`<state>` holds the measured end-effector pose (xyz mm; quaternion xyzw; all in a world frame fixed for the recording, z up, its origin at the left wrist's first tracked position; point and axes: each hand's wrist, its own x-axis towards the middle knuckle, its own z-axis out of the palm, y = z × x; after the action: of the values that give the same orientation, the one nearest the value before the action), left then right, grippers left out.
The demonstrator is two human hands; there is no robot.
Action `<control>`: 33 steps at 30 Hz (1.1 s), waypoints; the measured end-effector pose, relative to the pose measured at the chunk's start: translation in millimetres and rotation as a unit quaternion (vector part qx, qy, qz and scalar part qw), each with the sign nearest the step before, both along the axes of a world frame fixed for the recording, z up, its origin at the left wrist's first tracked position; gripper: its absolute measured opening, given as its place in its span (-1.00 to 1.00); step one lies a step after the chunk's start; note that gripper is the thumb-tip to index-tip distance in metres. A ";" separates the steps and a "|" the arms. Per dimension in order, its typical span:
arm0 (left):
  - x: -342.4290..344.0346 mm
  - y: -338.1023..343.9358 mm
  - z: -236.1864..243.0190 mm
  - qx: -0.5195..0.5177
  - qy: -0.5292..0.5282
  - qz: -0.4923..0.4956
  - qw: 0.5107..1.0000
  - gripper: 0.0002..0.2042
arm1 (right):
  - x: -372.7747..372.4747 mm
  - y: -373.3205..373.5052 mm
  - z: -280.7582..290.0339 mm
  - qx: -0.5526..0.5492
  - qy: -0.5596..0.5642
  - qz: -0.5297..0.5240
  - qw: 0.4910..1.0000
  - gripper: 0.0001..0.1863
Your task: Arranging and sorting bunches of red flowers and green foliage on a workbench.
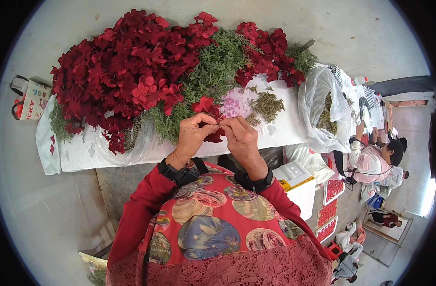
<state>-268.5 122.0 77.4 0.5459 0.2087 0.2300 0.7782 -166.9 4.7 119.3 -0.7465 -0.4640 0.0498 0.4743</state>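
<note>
My left hand point(194, 136) and my right hand point(241, 138) meet at the near edge of the white table point(275, 136). Both pinch a thin stem between thumb and forefinger, fingertips nearly touching. Red petals of an artificial flower point(206, 106) show just beyond and below my fingers; whether this bloom belongs to the held stem I cannot tell. Behind my hands lies green artificial foliage point(218, 62). A large heap of dark red artificial flowers point(127, 62) spreads to the left. Close to my right hand are a pale purple cluster point(238, 101) and a bundle of brownish-green sprigs point(268, 107).
A clear plastic bag point(315, 102) with dried-looking sprigs stands at the table's right end. Another clear bag point(144, 136) lies under the flowers. A white box point(294, 174) is by my right arm. Other people point(373, 164) sit at right. Red-filled trays point(327, 213) lie on the floor.
</note>
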 end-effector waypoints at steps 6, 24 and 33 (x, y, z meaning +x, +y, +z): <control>24.9 -1.6 2.1 0.028 -0.003 -0.045 0.999 -0.96 | 24.5 -10.5 1.0 0.009 0.013 -0.043 0.999 -0.84; 318.3 111.1 -10.4 0.754 0.106 0.148 0.631 -0.91 | 195.1 -173.4 -54.3 0.043 0.362 -0.202 0.909 -0.86; 354.8 119.7 -16.6 0.831 0.138 0.056 0.537 -0.93 | 233.9 -178.7 -47.8 0.082 0.449 -0.203 0.866 -0.87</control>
<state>86.3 241.7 60.8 0.9593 0.0585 0.2652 -0.0773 67.0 -173.9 71.5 -0.6796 -0.0419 0.2439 0.6906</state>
